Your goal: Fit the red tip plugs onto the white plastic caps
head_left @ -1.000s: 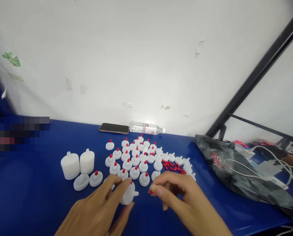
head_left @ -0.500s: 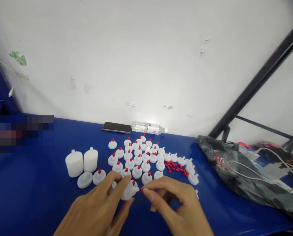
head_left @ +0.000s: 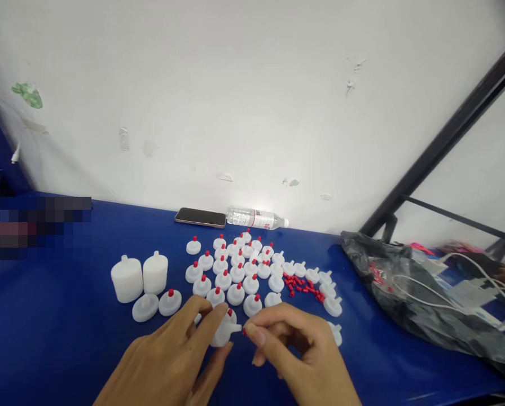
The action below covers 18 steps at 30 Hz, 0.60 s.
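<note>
Between its thumb and fingers my left hand (head_left: 174,352) grips a white round cap (head_left: 222,334), tilted so that its spout points right. My right hand (head_left: 292,349) pinches a small red piece (head_left: 245,331) just right of the spout tip, with a narrow gap between them. Beyond both hands stand several white caps with red tips (head_left: 236,294). To their right are white caps with bare spouts (head_left: 312,275), around a loose pile of small red pieces (head_left: 305,286). One bare white cap (head_left: 335,332) lies beside my right hand.
Two stacks of white caps (head_left: 127,280) stand at the left on the blue table (head_left: 66,338). A phone (head_left: 200,217) and a clear bottle (head_left: 256,218) lie by the wall. A black plastic bag (head_left: 430,316) with cables is at the right.
My right hand has shifted slightly left and down, uncovering more of the bare cap beside it. My left hand still holds the tilted cap, whose spout now shows a little longer.
</note>
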Motion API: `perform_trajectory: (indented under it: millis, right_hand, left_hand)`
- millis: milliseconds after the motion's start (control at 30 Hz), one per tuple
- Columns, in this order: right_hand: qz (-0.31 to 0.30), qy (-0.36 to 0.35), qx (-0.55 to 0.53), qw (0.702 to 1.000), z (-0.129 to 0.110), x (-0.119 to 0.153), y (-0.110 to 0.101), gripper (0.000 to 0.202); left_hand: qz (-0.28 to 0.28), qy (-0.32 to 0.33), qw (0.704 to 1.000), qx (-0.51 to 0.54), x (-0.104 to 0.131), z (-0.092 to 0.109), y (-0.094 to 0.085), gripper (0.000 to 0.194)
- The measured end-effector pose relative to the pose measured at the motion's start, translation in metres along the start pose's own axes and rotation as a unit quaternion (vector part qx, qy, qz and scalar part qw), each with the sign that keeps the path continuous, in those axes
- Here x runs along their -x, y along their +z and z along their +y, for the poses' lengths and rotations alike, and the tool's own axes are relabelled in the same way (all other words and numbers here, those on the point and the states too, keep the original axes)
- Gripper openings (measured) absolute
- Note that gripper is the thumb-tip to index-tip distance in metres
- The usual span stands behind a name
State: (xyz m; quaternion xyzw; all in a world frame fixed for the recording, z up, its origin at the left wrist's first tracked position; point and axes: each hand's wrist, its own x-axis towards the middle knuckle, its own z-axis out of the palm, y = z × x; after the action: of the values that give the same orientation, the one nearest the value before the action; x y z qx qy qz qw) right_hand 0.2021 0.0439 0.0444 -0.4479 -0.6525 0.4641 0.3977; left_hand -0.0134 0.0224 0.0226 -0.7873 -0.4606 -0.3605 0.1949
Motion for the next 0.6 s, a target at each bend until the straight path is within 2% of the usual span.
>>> perform_trajectory:
  millis: [200,267,433,600]
  right_hand:
    - [-0.003,-0.02,-0.02,1.0,0.002,-0.001,0.003,0.014]
    - [-0.013,0.008,-0.049,0.999,0.001,0.001,0.003,0.019]
    - [-0.046,0.088,-0.165,0.981,-0.005,0.003,-0.001,0.044]
    - [-0.117,0.073,-0.225,0.965,0.0,0.002,-0.002,0.038]
  left_hand:
    - [-0.031,0.014,0.999,0.016,0.006,0.0,0.0,0.029]
    - [-0.029,0.007,0.999,0.025,0.006,0.0,0.0,0.029]
    - [0.012,-0.015,0.999,0.04,-0.004,0.007,0.0,0.03]
    - [0.017,0.005,0.999,0.04,-0.011,0.014,-0.005,0.029]
